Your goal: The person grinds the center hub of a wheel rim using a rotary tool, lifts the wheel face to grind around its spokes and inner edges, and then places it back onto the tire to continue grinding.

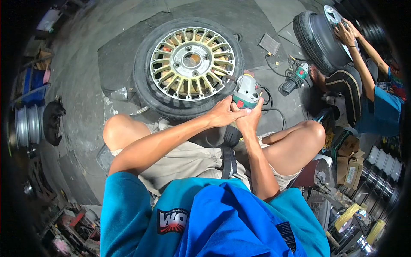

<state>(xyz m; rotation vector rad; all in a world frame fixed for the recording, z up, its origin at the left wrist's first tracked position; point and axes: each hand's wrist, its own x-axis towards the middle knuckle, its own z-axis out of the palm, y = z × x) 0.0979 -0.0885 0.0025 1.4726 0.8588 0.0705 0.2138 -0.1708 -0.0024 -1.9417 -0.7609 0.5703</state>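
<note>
My left hand (223,112) and my right hand (249,117) are both closed around a grey and green angle grinder (247,89). A thin dark attachment (225,75) reaches from its head toward the wheel. Just ahead of my knees, a multi-spoke alloy wheel rim (185,88) lies flat, with its tire (146,96) around it. The spokes look yellowish and the hub is bare grey metal. Whether the attachment touches the rim is hard to tell. The grinder's cord (280,113) loops on the floor at the right.
A co-worker's hands (346,32) rest on another wheel (327,40) at the upper right. A second grinder (295,78) lies between us. Stacked rims (28,125) and a black shape like a cat (53,123) are at the left. A cardboard box (350,167) stands lower right.
</note>
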